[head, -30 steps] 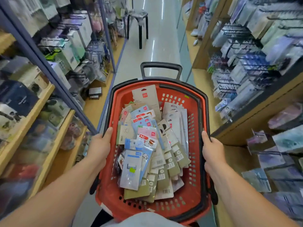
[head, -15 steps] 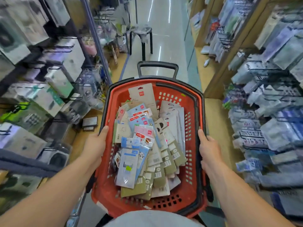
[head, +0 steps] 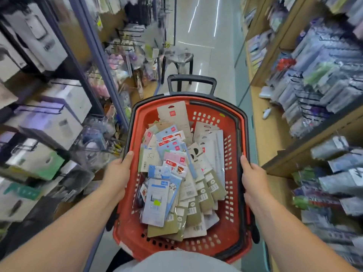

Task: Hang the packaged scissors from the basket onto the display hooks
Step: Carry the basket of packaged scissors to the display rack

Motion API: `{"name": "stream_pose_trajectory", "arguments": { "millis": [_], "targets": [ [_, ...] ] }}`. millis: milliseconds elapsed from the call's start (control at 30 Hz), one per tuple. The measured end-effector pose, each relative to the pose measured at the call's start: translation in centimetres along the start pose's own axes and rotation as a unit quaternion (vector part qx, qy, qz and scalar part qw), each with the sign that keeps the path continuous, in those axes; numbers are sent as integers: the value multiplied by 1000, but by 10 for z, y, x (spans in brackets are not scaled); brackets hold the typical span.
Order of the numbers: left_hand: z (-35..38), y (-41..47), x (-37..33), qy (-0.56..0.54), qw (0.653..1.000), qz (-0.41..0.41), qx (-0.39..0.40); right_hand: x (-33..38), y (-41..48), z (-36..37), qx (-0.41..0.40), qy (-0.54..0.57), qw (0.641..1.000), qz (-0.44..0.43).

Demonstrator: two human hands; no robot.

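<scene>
**1. Carrier.** The red perforated plastic basket (head: pixel 232 134), w/ black rim and black pull handle (head: pixel 191 80) at its far end, is held roughly level in front of the torso, long axis pointing down the aisle. Judgement: the level hold keeps the loose load from sliding out.

**2. Hands.** The left hand (head: pixel 117 173) grips the L rim approx. mid-length. Its thumb lies over the rim top and its fingers pass below, out of view. The right hand (head: pixel 253 177) grips the R rim opposite, same config. The two-sided grip balances the wt., so neither hand is free for picking.

**3. Load.** The packaged scissors (head: pixel 176 173) are flat card-backed packs in blue, pink, white and kraft-brown. They lie in an overlapping heap inside the basket, many w/ barcodes toward the person and hang-holes toward the far end. One tall kraft card leans on the far wall. None is on a hook.

**4. Fixtures.** Black wire display hooks (head: pixel 314 91) line the R shelving, and more hooks line the L side. Both sets carry stock, too blurred to identify. A dark-legged stool (head: pixel 178 59) stands in the aisle beyond the basket.

**5. Status (judgement).** Transport stage; hanging not begun. Next req.: find the scissors section, then set the basket down or shift it to one hand. Risk: tilt in a one-hand hold may spill the slick packs.
</scene>
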State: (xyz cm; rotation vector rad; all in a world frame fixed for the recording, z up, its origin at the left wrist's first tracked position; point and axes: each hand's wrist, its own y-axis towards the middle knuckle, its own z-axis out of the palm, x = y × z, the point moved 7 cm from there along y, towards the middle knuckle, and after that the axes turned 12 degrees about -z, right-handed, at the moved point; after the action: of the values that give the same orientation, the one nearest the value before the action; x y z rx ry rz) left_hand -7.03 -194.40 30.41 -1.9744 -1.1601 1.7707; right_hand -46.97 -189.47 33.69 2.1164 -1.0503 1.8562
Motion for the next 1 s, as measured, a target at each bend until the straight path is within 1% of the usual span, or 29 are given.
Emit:
{"name": "stream_pose_trajectory", "arguments": {
  "millis": [100,200,333,467,633,833,1000],
  "targets": [
    [30,67,-76,2,1000,9,30,38,59,48,-28,-8,1000,8],
    [53,120,-153,9,999,33,37,86,112,91,-36,12,999,10],
    [92,185,-241,26,998,25,43,129,196,136,-41,39,998,-3],
    [137,265,-304,15,999,28,41,156,296,185,-25,48,998,-11],
    [211,341,-383,18,1000,18,11,196,445,246,7,42,999,-19],
    [292,415,-494,4,1000,-7,-25,278,601,302,26,25,999,-15],
    [349,488,-568,-11,999,-25,-24,332,706,354,37,15,999,-20]
  ]
}}
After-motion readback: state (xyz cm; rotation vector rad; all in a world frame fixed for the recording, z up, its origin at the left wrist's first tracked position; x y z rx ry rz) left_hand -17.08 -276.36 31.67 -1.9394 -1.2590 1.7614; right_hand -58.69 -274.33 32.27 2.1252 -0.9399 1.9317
